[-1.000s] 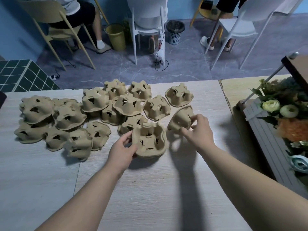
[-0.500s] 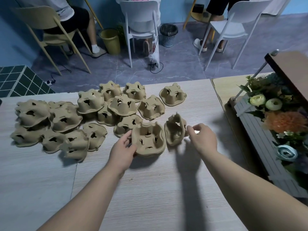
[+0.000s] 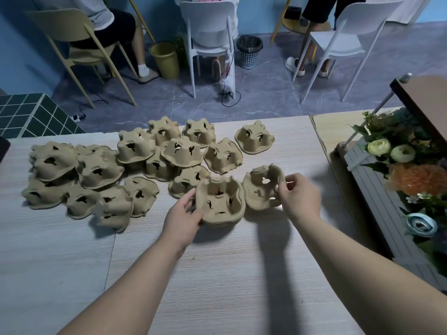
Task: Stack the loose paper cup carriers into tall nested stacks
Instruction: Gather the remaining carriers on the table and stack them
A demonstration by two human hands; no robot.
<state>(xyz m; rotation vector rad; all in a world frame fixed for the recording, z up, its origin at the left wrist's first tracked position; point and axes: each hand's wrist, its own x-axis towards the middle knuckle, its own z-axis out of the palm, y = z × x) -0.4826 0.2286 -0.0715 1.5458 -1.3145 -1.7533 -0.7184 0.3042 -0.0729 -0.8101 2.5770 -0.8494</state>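
Observation:
Several brown pulp cup carriers (image 3: 135, 165) lie loose and upside down across the far half of the pale wooden table (image 3: 217, 274). One carrier (image 3: 219, 201) sits cups-up near the middle, a short nested stack by its layered rim. My left hand (image 3: 182, 218) grips its left edge. Just right of it, my right hand (image 3: 298, 198) holds another carrier (image 3: 260, 189) by its right rim, tilted up on edge with its hollow side facing left toward the stack. The two carriers sit close, almost touching.
A grey planter (image 3: 377, 206) with artificial flowers (image 3: 411, 175) stands along the table's right side. A dark shelf corner (image 3: 425, 97) overhangs it. Beyond the far edge are chairs (image 3: 210, 27), seated people's legs, a yellow bin (image 3: 165, 59) and a mesh basket (image 3: 249, 52).
My right hand has drawn its carrier nearer and turned it from lying face down to standing on edge beside the stack. My left hand has kept its hold on the stack.

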